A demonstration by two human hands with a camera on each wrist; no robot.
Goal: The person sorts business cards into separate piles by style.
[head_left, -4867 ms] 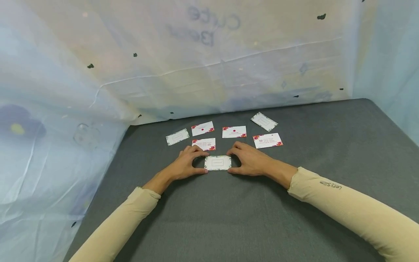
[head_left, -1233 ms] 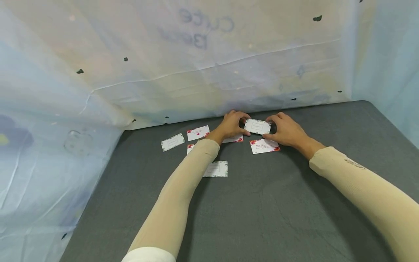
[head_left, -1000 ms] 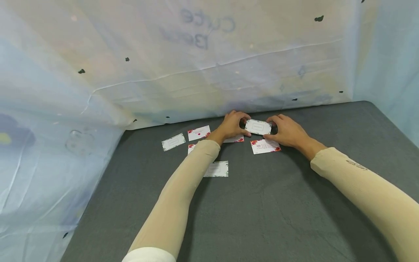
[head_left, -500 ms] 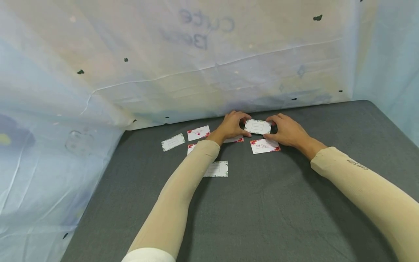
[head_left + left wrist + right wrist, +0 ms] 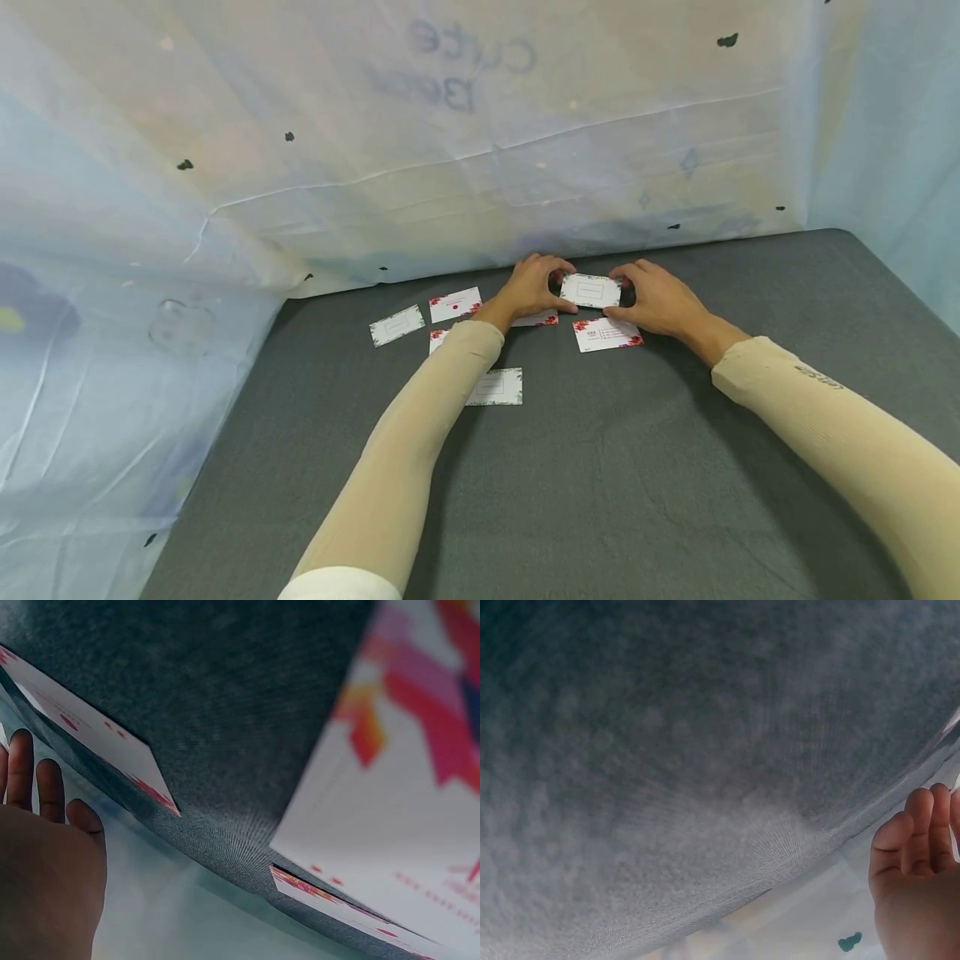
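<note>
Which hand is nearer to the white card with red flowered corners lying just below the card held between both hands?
Right. The right hand sits directly beside the red-cornered card, just above its right end; the left hand lies farther off, up and to the card's left.

Soft, even light, faint shadows under the arms; wrist views blurred (far too close); head view's edges bowed.

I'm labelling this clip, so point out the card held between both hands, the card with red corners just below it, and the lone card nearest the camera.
held card (image 5: 591, 290), head view, printed centre
red-cornered card (image 5: 607, 334), head view, white middle
nearest card (image 5: 497, 387), head view, centre frame
</note>
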